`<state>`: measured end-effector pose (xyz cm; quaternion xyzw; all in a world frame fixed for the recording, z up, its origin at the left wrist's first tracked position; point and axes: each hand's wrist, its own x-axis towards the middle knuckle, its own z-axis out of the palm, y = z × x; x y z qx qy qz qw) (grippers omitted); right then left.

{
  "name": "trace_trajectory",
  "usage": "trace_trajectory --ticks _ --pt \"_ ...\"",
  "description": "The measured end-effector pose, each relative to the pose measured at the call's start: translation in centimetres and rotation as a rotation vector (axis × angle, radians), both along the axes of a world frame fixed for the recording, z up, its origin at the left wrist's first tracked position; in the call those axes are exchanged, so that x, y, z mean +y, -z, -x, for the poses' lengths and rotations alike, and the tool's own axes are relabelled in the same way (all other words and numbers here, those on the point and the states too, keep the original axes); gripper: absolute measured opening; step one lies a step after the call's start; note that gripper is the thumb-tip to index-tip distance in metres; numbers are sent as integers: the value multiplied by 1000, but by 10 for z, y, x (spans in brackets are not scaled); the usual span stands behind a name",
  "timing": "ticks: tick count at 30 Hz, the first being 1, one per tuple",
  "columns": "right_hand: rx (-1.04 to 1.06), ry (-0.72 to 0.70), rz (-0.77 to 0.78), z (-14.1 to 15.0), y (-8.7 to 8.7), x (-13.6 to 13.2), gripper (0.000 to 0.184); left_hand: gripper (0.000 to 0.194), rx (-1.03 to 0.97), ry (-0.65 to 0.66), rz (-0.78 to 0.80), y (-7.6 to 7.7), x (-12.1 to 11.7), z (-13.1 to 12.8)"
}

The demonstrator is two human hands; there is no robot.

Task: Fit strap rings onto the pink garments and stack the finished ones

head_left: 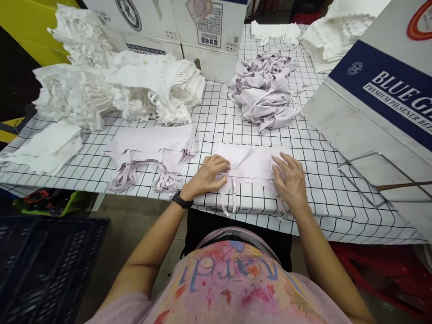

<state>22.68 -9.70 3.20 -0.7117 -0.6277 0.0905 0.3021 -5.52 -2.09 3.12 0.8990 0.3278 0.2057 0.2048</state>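
I have both hands flat on a pale lilac garment (pixel 251 164) lying just below the middle of the frame, at the near edge of the checked tablecloth (pixel 216 112). My left hand (pixel 208 174) presses the piece's left end with fingers curled lightly over the fabric, and my right hand (pixel 290 180) lies spread on its right end; neither is clenched, both only press down without pinching anything that I can see. The straps (pixel 229 198) hang over the table edge between my hands. To do this smoothing well I judge I should keep the palms low, sweep outward from the centre so no crease gets trapped, square the top edge to a grid line, and gather the loose straps before they snag. To the left of centre sits a neat stack (pixel 153 148) of like lilac pieces, which gives me the shape to match. A loose heap (pixel 265 92) of the same cloth lies above centre, and white piles (pixel 111 85) fill the upper left. As for writing, the box (pixel 388 94) at the right edge reads "BLUE G..." with "PREMIUM PILSENER" beneath, cut off by the frame. The cartons (pixel 189 27) at the top carry a printed label too small to read. A black watch (pixel 181 199) is on my left wrist.
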Motion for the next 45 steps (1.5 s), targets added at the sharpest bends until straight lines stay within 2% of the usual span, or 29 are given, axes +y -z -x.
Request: trace_trajectory --ticks 3,4,6,8,11,13,16,19,21,24,27,30,32,36,41,45 --pt "-196 46 207 -40 17 0 52 13 151 -234 -120 0 2 18" --pt "-230 96 223 -51 23 0 55 15 197 -318 -162 1 4 22" --pt "-242 182 195 -68 31 2 57 17 239 -442 -212 0 8 25" --pt "-194 216 119 -79 35 7 55 18 241 -500 -197 -3 17 22" --pt "-99 210 18 -85 36 25 47 24 306 -559 -89 -12 36 8" --pt "-51 231 12 -84 36 43 40 29 389 -600 -5 -17 50 -3" --pt "5 263 65 -84 33 70 33 32 473 -611 75 -22 67 -18" --pt "43 191 121 -84 28 87 20 20 471 -599 124 -22 75 -23" --pt "77 142 143 -84 23 90 12 12 451 -598 149 -22 78 -21" --pt "158 160 116 -82 15 86 7 15 404 -612 179 -22 79 -17" --pt "224 206 116 -80 9 80 18 17 330 -643 222 -20 79 -14" --pt "254 210 149 -80 6 78 36 17 267 -648 256 -17 80 -15" --pt "286 202 167 -81 6 79 42 16 231 -643 269 -14 81 -18" --pt "456 154 192 -88 8 78 37 6 140 -656 287 -11 82 -23" --pt "669 98 191 -96 5 69 29 8 0 -657 279 -17 77 -22" --pt "727 80 100 -97 -2 63 30 19 -186 -685 311 -25 72 -14"
